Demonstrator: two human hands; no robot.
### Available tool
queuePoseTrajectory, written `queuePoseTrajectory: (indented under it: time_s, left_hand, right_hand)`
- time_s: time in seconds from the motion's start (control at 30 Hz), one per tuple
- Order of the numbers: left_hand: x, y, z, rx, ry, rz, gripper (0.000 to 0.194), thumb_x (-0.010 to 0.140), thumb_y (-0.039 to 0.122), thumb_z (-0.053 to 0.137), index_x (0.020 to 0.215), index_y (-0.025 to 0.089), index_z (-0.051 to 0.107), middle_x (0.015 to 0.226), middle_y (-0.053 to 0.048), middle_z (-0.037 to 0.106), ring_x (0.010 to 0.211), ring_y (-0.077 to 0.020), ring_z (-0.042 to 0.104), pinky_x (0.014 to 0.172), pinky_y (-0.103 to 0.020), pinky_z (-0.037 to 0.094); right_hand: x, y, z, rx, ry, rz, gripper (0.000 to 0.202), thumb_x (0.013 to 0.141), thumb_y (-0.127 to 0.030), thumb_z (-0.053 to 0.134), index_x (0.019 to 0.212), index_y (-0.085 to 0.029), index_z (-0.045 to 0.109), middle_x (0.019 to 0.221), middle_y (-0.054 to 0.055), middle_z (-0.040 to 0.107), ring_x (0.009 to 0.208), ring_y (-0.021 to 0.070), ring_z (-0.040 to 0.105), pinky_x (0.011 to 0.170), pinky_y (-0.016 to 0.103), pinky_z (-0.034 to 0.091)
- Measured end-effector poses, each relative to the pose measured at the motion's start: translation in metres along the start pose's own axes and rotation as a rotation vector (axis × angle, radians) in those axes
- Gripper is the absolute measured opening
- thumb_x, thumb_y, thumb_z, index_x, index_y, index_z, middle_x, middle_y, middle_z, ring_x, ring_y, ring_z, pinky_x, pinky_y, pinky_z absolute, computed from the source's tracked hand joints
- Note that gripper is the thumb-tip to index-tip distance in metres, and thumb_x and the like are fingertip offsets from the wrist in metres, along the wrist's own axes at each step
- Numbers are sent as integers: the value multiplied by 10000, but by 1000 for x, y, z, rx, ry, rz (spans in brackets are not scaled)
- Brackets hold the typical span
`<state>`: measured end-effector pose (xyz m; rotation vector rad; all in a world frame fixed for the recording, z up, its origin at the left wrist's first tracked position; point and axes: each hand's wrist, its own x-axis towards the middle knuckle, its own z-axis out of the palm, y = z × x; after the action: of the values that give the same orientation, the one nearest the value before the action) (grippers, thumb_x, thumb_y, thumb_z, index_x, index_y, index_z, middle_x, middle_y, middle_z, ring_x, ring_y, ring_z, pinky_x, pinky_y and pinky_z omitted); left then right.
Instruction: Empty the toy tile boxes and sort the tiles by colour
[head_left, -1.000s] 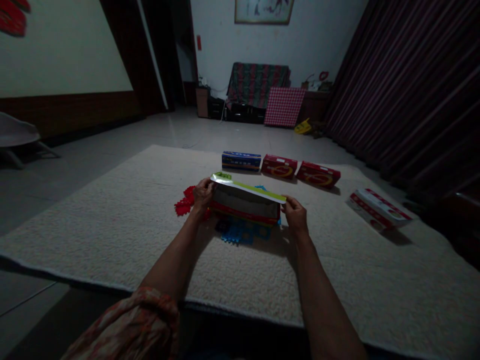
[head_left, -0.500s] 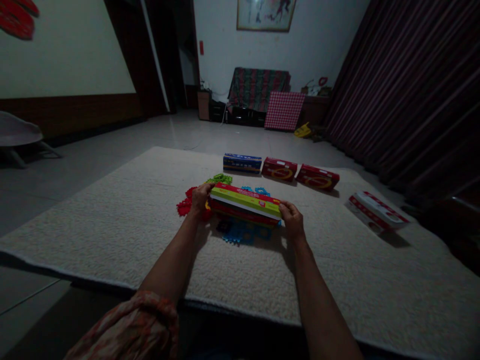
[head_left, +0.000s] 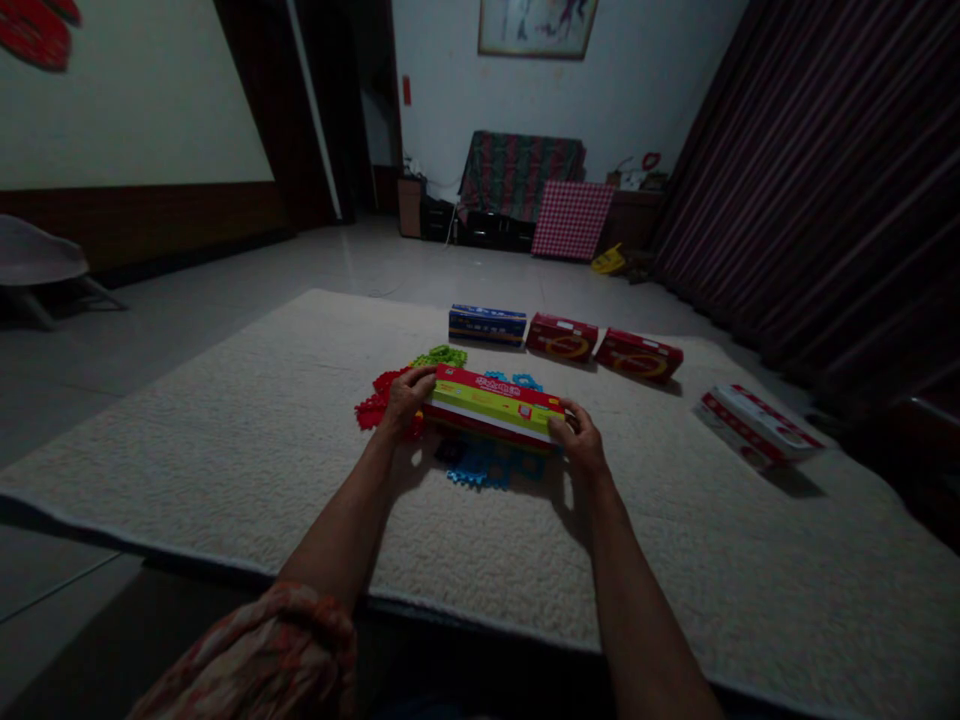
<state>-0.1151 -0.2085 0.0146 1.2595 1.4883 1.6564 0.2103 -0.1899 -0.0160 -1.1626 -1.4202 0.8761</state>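
Note:
A long red and yellow-green box (head_left: 495, 402) is held between my two hands, its red face with white lettering turned up. My left hand (head_left: 407, 400) grips its left end, and my right hand (head_left: 580, 438) grips its right end with the fingers bent round the corner. Under and behind the box lie blue toothed plastic pieces (head_left: 480, 470), partly hidden by it. Red toothed pieces (head_left: 371, 408) lie beside my left hand, and green ones (head_left: 442, 355) sit just beyond it.
Across the far side of the cream mat (head_left: 247, 440) stand a blue box (head_left: 487, 327) and two dark red boxes (head_left: 561, 338), (head_left: 639, 356). A white and red box (head_left: 761, 427) rests at the right. A pale stool (head_left: 34, 262) is on the floor at far left.
The box has tilted in my hands, so its red lettered face now shows more fully. My right fingers have shifted around its right end. The other boxes and plastic pieces stay put.

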Motion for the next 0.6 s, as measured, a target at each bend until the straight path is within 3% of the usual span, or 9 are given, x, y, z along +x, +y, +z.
queuePoseTrajectory:
  time_s: [0.1,0.2,0.4,0.6]
  left_hand:
    - [-1,4,-13,-8,-179,22,542,708,463,700,1161,170,742,1237,-113,721,1102,-284,663,902,-376,560]
    - [0,4,-25,-46,-324,22,664,683,421,744,1298,177,680,1379,-124,646,1235,-320,605,994,-407,528]
    - [6,-2,-28,-26,-385,38,704,700,411,745,1359,189,634,1398,-138,632,1280,-333,578,1051,-464,499]
    - [5,3,-24,-41,-382,34,706,697,459,768,1331,174,645,1373,-142,646,1250,-334,597,1016,-459,525]
  right_hand:
    - [-1,-4,-9,-86,-134,-44,823,631,-625,770,1323,-217,592,1612,155,340,1455,366,383,1088,497,477]
    - [1,-8,-15,-166,-236,-76,866,620,-576,812,1373,-219,577,1650,140,283,1528,361,246,1186,506,364]
    - [7,-9,-15,-220,-217,-79,757,692,-530,738,1356,-190,610,1610,150,366,1525,340,272,1254,498,238]
    - [9,-7,-12,-207,-191,-89,705,710,-536,727,1333,-222,627,1585,120,415,1506,329,318,1257,498,237]
